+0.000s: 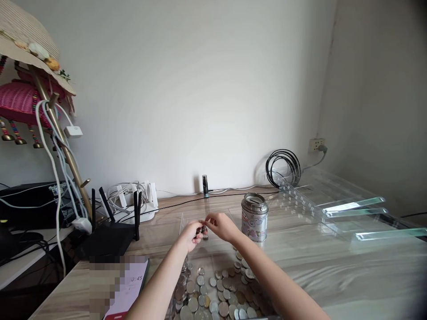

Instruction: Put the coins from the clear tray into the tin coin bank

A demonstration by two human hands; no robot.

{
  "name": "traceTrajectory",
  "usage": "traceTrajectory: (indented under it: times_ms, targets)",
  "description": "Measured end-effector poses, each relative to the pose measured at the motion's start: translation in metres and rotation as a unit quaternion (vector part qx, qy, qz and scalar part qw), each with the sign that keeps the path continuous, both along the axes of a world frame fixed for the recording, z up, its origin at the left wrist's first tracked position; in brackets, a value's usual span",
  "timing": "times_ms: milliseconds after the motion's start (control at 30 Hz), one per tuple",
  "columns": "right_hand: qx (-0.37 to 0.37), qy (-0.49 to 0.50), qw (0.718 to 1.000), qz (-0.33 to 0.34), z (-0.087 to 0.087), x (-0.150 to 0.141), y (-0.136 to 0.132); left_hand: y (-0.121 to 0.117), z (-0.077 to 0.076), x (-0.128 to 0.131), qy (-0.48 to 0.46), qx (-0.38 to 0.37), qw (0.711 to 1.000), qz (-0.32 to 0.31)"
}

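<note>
Wood-patterned table [367, 271], fills lower view. Clear acrylic piece [354, 204] on its right side; black router [111, 240] at left, antennas up. Floral tin [254, 223] upright, slotted top, just right of the hands. Right hand [220, 226] meets left hand [190, 235], fingertips together; cannot tell whether the right pinches anything. Left curls around a few coins [199, 230]. Many loose coins [213, 306] lie below, between the forearms.

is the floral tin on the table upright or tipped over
Upright: the floral tin stands on the table, its round top facing up.
</note>
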State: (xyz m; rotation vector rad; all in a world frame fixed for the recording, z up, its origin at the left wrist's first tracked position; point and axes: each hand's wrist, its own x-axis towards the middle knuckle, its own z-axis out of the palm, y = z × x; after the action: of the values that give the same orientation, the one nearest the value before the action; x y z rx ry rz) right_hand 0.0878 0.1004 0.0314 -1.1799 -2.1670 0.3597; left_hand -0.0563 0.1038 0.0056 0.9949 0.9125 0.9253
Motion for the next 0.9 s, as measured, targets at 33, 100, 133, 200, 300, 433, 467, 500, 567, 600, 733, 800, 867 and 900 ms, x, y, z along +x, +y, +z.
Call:
traceTrajectory:
  times_ms: [33,100,133,200,300,433,467,500,567,600,733,800,867,900]
  targets:
    - [-0.037,0.014,0.999,0.015,-0.004,-0.001,0.003,0.000,0.000,0.001,0.004,0.007,1.000,0.003]
    - [-0.118,0.037,0.992,0.032,-0.010,0.001,0.008,-0.001,0.000,0.002,0.011,0.024,1.000,0.012]
    - [-0.151,0.040,0.987,0.038,-0.012,0.002,0.010,-0.001,-0.001,0.003,0.014,0.032,0.999,0.017]
    - [-0.169,0.031,0.984,0.039,-0.014,0.002,0.012,-0.002,-0.002,0.004,0.024,0.036,0.999,0.021]
    - [-0.085,0.006,0.996,0.018,-0.013,0.001,0.011,-0.002,-0.003,0.004,0.044,0.003,0.999,0.006]
    - [-0.013,-0.010,0.999,-0.036,-0.001,0.005,0.007,0.000,-0.004,0.003,0.044,-0.055,0.997,-0.021]
    - [0.002,-0.012,0.998,-0.066,0.002,0.007,0.007,0.000,-0.003,0.003,0.039,-0.063,0.997,-0.018]
    - [0.015,-0.014,0.995,-0.094,0.005,0.010,0.006,0.000,-0.003,0.003,0.033,-0.068,0.997,-0.011]
    - [0.013,-0.029,0.994,-0.107,0.006,0.012,0.005,0.000,-0.003,0.002,0.021,-0.076,0.997,0.000]
    - [-0.005,-0.045,0.995,-0.091,0.004,0.012,0.005,0.000,-0.002,0.002,0.015,-0.076,0.997,0.005]
    - [-0.069,-0.103,0.991,-0.046,-0.011,0.003,0.006,-0.002,-0.003,0.002,0.006,-0.060,0.997,0.045]
    - [-0.071,-0.102,0.991,-0.048,-0.014,-0.002,0.007,-0.002,-0.003,0.003,0.010,-0.054,0.997,0.052]
    - [-0.048,-0.079,0.994,-0.060,-0.009,-0.002,0.006,-0.002,-0.002,0.003,0.013,-0.059,0.998,0.028]
    - [-0.027,-0.062,0.995,-0.076,-0.004,0.000,0.005,-0.002,-0.002,0.003,0.014,-0.066,0.998,0.013]
